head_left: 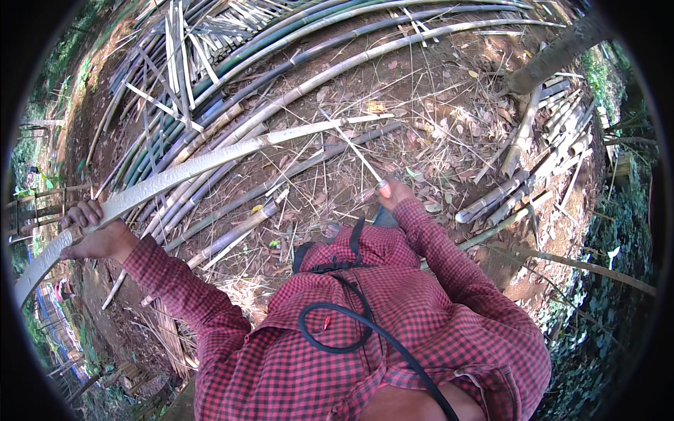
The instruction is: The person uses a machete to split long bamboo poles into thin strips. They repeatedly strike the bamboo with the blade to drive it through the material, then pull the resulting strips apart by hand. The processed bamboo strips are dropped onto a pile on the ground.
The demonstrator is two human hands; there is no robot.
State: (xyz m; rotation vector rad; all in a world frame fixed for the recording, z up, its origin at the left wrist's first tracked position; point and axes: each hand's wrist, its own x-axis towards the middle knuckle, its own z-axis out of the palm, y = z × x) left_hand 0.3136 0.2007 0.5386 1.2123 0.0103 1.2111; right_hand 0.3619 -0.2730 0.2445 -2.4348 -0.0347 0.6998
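My left hand [102, 235] is closed around a long split bamboo strip [186, 170], its fingers over the upper edge and the thumb beneath. The strip's pale inner face shows, and it runs from the far left up toward the middle, above other poles. In front of my body my right hand [399, 193] grips the orange handle of a long knife [361, 158]. The narrow blade points away and to the left, and its tip appears close to the strip's far part; whether they touch I cannot tell.
Long bamboo poles [337, 69] lie across the ground ahead and to the left, with a heap of split strips [210, 35] behind. Cut bamboo pieces [519, 184] are stacked at the right beside a tree trunk [554, 59]. Dry leaves and thin slivers litter the soil.
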